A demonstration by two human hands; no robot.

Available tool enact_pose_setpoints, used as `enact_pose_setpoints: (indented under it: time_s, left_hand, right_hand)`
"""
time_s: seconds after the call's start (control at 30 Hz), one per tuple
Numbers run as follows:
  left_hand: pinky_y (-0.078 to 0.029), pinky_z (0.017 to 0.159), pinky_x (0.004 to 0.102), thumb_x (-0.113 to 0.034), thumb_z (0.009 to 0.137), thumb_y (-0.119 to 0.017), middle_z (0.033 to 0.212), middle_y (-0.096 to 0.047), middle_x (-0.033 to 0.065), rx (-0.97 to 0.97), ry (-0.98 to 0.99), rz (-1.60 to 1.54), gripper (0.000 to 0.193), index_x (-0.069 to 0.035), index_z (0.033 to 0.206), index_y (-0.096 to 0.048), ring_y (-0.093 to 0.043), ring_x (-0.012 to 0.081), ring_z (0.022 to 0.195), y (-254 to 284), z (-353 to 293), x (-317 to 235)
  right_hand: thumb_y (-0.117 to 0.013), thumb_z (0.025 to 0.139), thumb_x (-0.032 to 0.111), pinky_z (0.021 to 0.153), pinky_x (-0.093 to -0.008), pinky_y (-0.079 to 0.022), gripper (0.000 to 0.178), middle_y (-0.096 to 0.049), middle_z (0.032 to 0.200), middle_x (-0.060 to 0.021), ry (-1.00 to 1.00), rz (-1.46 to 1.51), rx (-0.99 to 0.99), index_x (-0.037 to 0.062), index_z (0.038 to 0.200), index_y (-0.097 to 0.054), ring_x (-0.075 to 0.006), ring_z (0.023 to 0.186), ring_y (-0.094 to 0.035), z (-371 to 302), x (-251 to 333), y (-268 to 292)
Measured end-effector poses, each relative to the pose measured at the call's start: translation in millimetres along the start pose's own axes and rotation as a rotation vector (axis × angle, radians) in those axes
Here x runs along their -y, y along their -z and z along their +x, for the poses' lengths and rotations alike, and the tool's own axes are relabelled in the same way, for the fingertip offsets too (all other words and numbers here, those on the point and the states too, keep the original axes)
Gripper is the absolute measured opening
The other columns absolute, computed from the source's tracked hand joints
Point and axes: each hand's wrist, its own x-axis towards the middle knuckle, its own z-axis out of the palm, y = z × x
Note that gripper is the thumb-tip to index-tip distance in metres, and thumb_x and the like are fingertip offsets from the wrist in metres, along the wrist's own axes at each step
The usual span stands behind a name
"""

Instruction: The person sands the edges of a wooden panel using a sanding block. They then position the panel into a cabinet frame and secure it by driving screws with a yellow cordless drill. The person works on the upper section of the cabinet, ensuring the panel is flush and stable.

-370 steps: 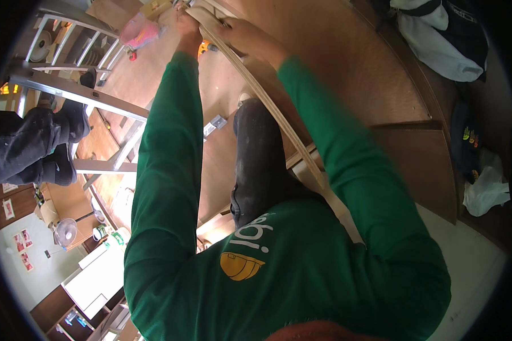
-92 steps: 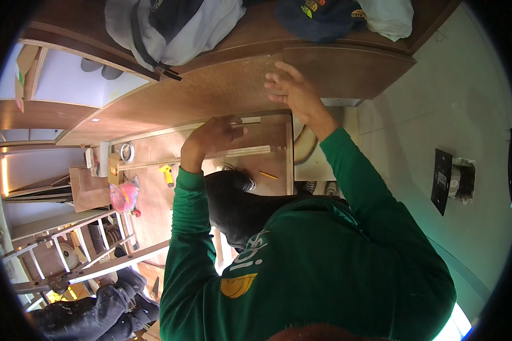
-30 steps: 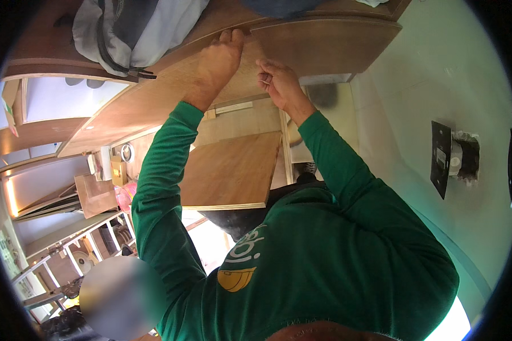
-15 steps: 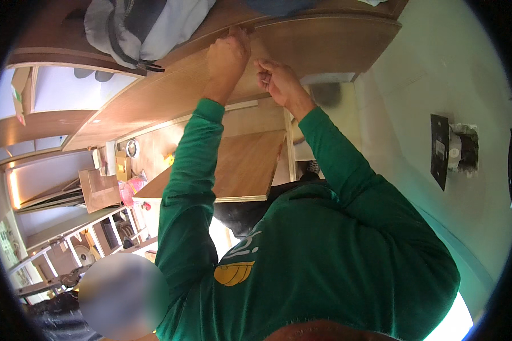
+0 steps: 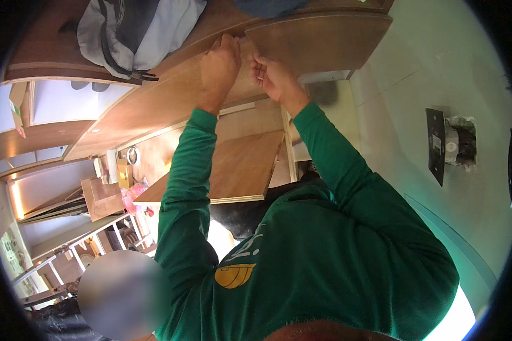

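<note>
My left hand (image 5: 220, 69) is raised against a long wooden board (image 5: 173, 79), its fingers closed near the brown ledge above. Whatever those fingertips grip, if anything, is hidden. Just to its right, my right hand (image 5: 276, 81) has curled fingers with thumb and fingertip drawn together; I cannot make out anything in them. This hand is in front of the lower left part of a brown wooden panel (image 5: 318, 42), whose left end lies close to both hands. Green sleeves cover both forearms.
A grey and white cloth bag (image 5: 165, 34) with a dark strap lies on the ledge. Below my arms is a plywood board (image 5: 242, 165). On the right wall, a dark switch plate (image 5: 435, 146) hangs off its recessed box. A person, blurred, is at lower left near a white ladder (image 5: 74, 250).
The view has shifted slightly. My left hand has moved a little down and away from the panel's end, which now shows more plainly. The right hand stays close by, fingers still curled.
</note>
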Motion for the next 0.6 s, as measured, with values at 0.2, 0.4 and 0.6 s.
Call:
enact_pose_setpoints:
  time_s: [0.2, 0.4, 0.6]
  left_hand:
    - [-0.056, 0.059, 0.0526, -0.034, 0.104, -0.056, 0.080, -0.071, 0.0216, 0.066, 0.027, 0.038, 0.029, -0.007, 0.094, -0.060, -0.070, 0.0434, 0.070, 7, 7, -5]
    - [-0.054, 0.058, 0.0565, -0.033, 0.104, -0.057, 0.075, -0.069, 0.0229, 0.015, 0.045, -0.017, 0.027, -0.009, 0.093, -0.062, -0.068, 0.0463, 0.068, 1, 8, 0]
    - [-0.054, 0.068, 0.0558, -0.028, 0.103, -0.058, 0.089, -0.070, 0.0220, 0.076, -0.031, -0.055, 0.021, -0.008, 0.101, -0.062, -0.068, 0.0454, 0.082, 10, 0, 8]
  right_hand:
    - [-0.062, 0.104, 0.023, 0.070, -0.0287, -0.052, 0.020, -0.065, 0.088, -0.0006, 0.013, -0.008, -0.013, 0.0054, 0.104, -0.071, -0.0133, 0.078, -0.061, -2, 6, -3]
    - [-0.060, 0.105, 0.025, 0.068, -0.0302, -0.052, 0.020, -0.065, 0.085, -0.0006, 0.020, 0.015, -0.017, 0.0083, 0.102, -0.071, -0.0141, 0.076, -0.062, 13, 10, -19]
    - [-0.061, 0.104, 0.030, 0.076, -0.0359, -0.052, 0.023, -0.069, 0.090, -0.0019, 0.064, -0.146, -0.076, 0.0083, 0.105, -0.070, -0.0164, 0.083, -0.064, 12, 4, -35]
